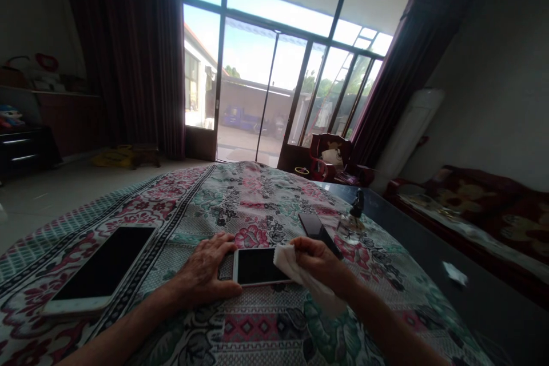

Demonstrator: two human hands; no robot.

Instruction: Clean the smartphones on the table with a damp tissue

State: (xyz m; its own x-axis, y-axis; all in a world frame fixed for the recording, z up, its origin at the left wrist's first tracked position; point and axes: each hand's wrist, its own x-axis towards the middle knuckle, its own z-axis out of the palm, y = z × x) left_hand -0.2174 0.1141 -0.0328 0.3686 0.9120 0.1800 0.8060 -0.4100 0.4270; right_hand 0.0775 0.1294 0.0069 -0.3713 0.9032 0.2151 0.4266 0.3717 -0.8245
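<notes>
At the far left, a dark cabinet [68, 117] is cut off by the edge, the objects on it dim. Near it, a yellow bag-like bundle [114, 156] lies on the floor, too blurred to identify. On the floral cloth in pink, green, black and white [184, 217] lies a large white-framed rectangular device [105, 266], its screen black.

Next, the left hand [208, 271] rests palm down, fingers loosely spread, thumb apart from forefinger, the two straddling the left end of a smaller white-framed phone [257, 266]. Whether they press on its edges I cannot tell. This phone lies flat, dark screen up, directly between the hands; its right end is hidden.

Over that end, the right hand [317, 260] has its fingers closed, pinching a thin white wipe [289, 263] whose lower part droops, blurred, below the wrist. Just beyond, a dark slim phone [315, 226] is partly covered by the hand. Beside it stands a clear container with a black top [351, 229], its contents indistinct. Farther right, a crumpled white scrap [454, 273] lies on a dark glossy surface [422, 249].
</notes>
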